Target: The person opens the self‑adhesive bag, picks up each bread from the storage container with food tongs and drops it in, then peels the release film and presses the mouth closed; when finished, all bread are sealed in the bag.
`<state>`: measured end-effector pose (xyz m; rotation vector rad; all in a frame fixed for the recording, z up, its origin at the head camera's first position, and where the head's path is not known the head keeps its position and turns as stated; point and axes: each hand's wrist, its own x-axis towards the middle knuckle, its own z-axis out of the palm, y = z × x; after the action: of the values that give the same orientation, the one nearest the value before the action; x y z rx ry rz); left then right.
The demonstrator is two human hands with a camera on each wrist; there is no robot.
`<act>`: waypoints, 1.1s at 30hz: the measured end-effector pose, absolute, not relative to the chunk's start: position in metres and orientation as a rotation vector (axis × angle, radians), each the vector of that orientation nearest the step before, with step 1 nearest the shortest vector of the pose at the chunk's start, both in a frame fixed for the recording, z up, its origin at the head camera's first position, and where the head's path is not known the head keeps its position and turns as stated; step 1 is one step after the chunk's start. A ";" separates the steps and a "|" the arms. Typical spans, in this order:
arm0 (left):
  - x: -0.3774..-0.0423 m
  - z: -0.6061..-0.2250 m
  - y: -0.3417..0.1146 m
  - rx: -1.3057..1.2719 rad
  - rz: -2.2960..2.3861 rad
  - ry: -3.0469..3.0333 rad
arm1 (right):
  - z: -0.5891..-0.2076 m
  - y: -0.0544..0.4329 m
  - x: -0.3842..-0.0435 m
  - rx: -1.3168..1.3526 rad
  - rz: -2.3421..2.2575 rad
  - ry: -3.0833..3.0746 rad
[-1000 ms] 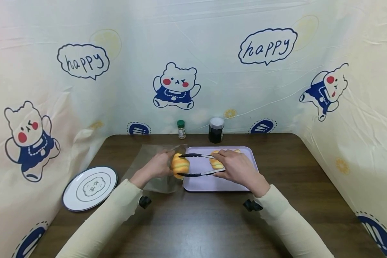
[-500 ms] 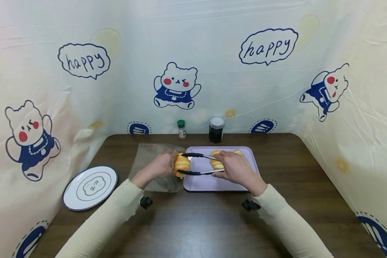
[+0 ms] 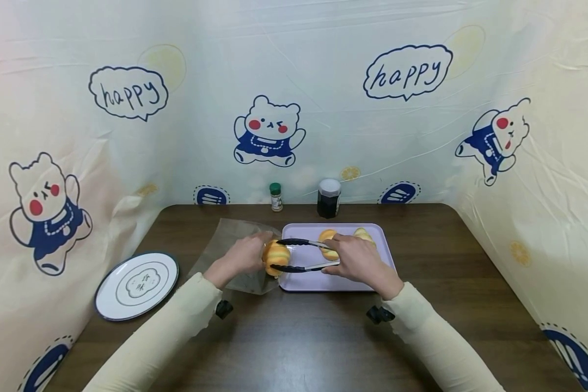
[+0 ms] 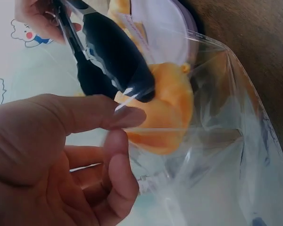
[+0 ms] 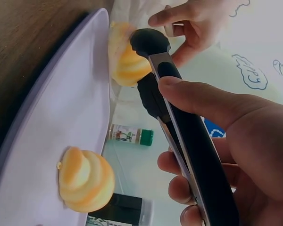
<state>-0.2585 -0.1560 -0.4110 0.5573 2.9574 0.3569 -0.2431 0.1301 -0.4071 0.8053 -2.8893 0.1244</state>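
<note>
My left hand (image 3: 245, 253) pinches the edge of a clear plastic bag (image 4: 212, 117) between thumb and fingers. A yellow-orange bread roll (image 3: 277, 258) sits at the bag's mouth, by the left fingertips, partly seen through the film. My right hand (image 3: 362, 261) grips black-and-silver tongs (image 5: 188, 141), with the thumb on one arm and fingers round the other. The black tips of the tongs lie against the roll in the left wrist view; how firmly they press I cannot tell. Another bread roll (image 5: 87, 181) and a paler one (image 3: 364, 234) lie on the lilac tray (image 3: 304, 280).
A white plate with a dark rim (image 3: 122, 296) lies at the left. Behind the tray stand a green-capped shaker (image 3: 276, 197) and a dark jar with a pale lid (image 3: 329, 198). A printed cloth (image 3: 323, 136) surrounds the brown table (image 3: 294, 337).
The left hand has shifted slightly right, with the roll. The tongs' tips have moved slightly right and nearer to me. The bag's far edge has changed shape.
</note>
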 end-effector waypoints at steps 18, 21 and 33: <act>-0.261 -0.415 -0.157 0.562 0.388 2.884 | -0.414 0.139 -0.251 0.831 0.207 -2.997; -0.261 -0.416 -0.157 0.543 0.384 2.876 | -0.415 0.141 -0.252 0.828 0.225 -3.009; -0.261 -0.413 -0.156 0.538 0.345 2.851 | -0.412 0.140 -0.249 0.872 0.212 -2.927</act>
<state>-0.2614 -0.1563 -0.4132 0.5378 2.8514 0.3447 -0.2486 0.1405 -0.4125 0.8724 -2.9275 0.2119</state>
